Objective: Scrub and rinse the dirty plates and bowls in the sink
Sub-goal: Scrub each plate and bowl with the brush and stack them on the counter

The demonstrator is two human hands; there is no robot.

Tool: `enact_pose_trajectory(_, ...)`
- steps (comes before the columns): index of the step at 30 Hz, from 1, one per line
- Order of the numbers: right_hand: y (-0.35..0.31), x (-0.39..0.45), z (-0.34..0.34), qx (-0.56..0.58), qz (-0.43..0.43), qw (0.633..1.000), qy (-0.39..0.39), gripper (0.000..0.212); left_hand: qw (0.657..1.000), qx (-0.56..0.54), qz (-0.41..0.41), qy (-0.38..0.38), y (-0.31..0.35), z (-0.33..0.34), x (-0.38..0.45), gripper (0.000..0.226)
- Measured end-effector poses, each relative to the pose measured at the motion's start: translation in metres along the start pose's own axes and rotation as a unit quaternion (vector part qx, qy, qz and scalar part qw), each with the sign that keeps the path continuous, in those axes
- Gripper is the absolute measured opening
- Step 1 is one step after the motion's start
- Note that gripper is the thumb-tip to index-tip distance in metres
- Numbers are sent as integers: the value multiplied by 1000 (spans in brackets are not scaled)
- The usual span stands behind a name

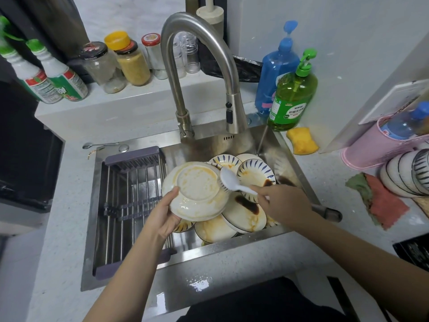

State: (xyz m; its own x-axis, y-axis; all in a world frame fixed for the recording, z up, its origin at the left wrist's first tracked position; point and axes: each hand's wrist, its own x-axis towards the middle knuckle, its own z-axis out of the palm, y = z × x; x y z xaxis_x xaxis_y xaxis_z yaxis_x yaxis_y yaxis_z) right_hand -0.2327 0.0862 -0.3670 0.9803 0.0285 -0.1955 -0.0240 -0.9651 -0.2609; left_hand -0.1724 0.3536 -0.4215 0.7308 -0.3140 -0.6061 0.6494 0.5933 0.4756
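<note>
**Wet plate, one-handed grip**

Left hand (pixel 162 214) pinches the plate (pixel 197 191) by its rim, tilted over the sink (pixel 287 145). Right hand (pixel 285 203) grips the brush (pixel 229 180), bristles against it. Looks slick and breakable; hold the rim firmly. Dirty bowls (pixel 255 173) are stacked just beyond.

Left hand (pixel 162 214) grips plate (pixel 197 191); right hand (pixel 285 203) holds brush (pixel 228 178), seemingly touching it.

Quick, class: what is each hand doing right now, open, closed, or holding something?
Left hand: closed on the rim of the stained white plate.
Right hand: closed on the handle of the white dish brush.
</note>
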Motion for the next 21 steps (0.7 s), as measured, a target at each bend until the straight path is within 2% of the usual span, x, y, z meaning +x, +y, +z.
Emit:
enact_pose_trajectory(3,5,15,-10,9,35,999,-24,39,997,64,-12,-37,0,1,0,101)
enact_pose_trajectory(6,-3,34,-21,-3,44,999,-21,38,988,142,-18,-58,-1,6,-2,97)
enact_pose_trajectory(8,-14,38,-28,-17,41,999,-17,37,977,206,-20,-56,-4,11,-3,78)
enact_pose_trajectory(10,-27,35,-34,-56,-14,998,-5,39,965,256,-21,-50,-8,14,-5,47)
enact_pose_trajectory(12,-36,31,-38,-96,-52,994,2,41,959,278,-23,-48,-11,13,-7,28)
enact_pose_trajectory(15,-32,36,-44,-139,-23,990,1,40,955,293,-23,-45,-17,12,-6,40)
enact_pose_trajectory(19,-51,21,-44,-169,-103,980,21,40,956,289,-11,-42,-18,10,-3,42)
enact_pose_trajectory(21,-49,27,-46,-184,-95,978,28,39,956,289,-6,-52,-16,12,-4,38)
